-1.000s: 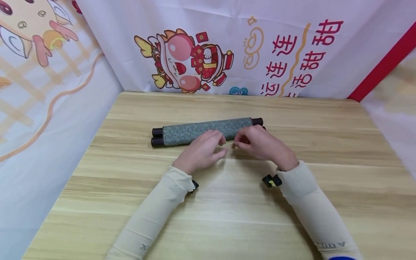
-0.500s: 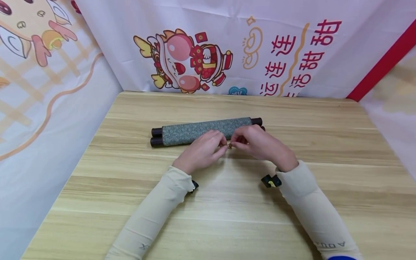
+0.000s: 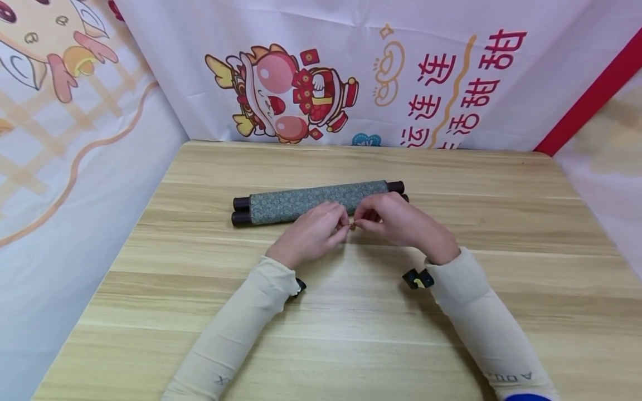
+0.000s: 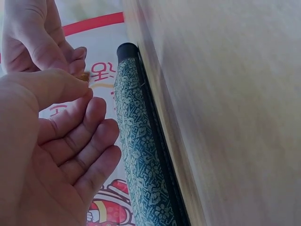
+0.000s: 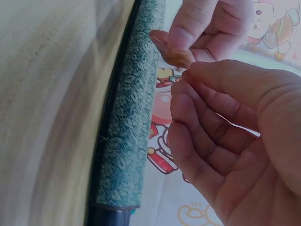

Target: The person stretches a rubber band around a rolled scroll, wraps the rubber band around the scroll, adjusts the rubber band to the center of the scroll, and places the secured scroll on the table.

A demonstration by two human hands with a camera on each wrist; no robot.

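A rolled scroll (image 3: 286, 207) in green-grey patterned cloth, with dark rod ends, lies across the table beyond both hands. In front of it, my left hand (image 3: 312, 233) and right hand (image 3: 403, 221) meet fingertip to fingertip. Between them they pinch a small amber-brown band (image 5: 178, 57), thin like a rubber band. The left wrist view shows only a bit of the band (image 4: 83, 76) between the fingertips; fingers cover the rest. The other fingers of each hand are loosely curled. The scroll's near right part is partly hidden behind the right hand.
The wood-grain table (image 3: 346, 334) ends at a white printed cloth (image 3: 180, 83) hung along the back, and more printed cloth hangs at the left. Dark wrist devices (image 3: 418, 278) sit at both cuffs.
My right hand has moved slightly left with the small band, and my left thumb and finger have closed on it. The scroll stays in place.
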